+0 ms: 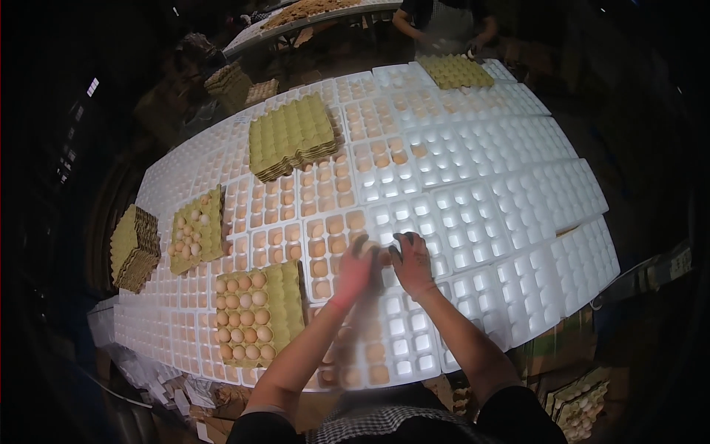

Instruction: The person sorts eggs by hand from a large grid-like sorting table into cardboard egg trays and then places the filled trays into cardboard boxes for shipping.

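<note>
Both my hands wear pinkish gloves with dark fingertips and work over white plastic foam-like trays with square cells. Between the thumb and fingers of my left hand [356, 271] is a pale egg [369, 247], partly covered. My right hand [413, 266] is just beside it, its thumb and fingers curved over a tray; whether it holds anything is unclear. A brown egg [385, 256] shows between the two hands. Left of them, a tray [335, 227] has brown eggs in its cells, while the tray [465, 222] to the right shows bare cells. Nearer me, a greenish pulp egg carton [285, 294] holds several rows of eggs.
A stack of pulp cartons [291, 133] rests on filled trays. Another carton [195, 233] with loose eggs lies left, beside a tall carton stack [135, 250]. Across the table a person [446, 28] stands behind a carton [456, 71]. Egg-filled cartons [579, 405] sit low at right.
</note>
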Available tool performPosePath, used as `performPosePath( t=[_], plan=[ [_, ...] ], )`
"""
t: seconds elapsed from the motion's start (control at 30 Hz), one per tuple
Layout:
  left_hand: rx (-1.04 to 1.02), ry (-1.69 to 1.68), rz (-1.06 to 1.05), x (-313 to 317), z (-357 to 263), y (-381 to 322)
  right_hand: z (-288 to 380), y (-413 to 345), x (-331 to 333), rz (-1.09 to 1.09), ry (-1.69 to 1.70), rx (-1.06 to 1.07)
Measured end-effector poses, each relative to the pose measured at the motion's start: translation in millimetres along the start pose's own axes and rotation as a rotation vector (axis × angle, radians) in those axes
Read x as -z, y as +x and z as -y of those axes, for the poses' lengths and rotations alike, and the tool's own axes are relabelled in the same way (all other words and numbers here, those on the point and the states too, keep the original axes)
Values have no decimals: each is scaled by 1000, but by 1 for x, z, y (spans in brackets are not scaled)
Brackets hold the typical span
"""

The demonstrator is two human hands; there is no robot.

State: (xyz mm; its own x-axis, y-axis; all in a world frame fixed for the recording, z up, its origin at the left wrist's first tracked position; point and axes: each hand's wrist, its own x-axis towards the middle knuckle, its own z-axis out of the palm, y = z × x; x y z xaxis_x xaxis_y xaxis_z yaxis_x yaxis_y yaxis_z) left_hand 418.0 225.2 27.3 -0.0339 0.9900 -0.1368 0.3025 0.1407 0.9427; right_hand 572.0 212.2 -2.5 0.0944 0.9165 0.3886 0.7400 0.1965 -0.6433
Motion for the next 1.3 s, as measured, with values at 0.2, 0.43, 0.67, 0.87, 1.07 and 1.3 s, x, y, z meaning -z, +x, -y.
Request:
performPosePath(
  t=[0.2, 0.43, 0.67, 0.87, 1.07, 1.3],
  plan=[
    [-532, 787, 26, -50, -8, 82, -6, -39, 63, 119, 99, -140],
    [-652, 693, -322, -55, 17, 68, 41, -54, 72, 90, 455, -149],
    [-335, 710, -75, 197, 2, -188, 151, -103, 28, 586, 521, -55],
    [-312, 1181, 62, 312, 78, -242, 277, -174, -110, 857, -96, 592],
    [-119, 387, -56, 338, 116, -233, 291, -151, -93, 681, 236, 99],
    [-232, 779, 121, 334, 84, -185, 282, -155, -139, 487, -375, 483]
  ],
)
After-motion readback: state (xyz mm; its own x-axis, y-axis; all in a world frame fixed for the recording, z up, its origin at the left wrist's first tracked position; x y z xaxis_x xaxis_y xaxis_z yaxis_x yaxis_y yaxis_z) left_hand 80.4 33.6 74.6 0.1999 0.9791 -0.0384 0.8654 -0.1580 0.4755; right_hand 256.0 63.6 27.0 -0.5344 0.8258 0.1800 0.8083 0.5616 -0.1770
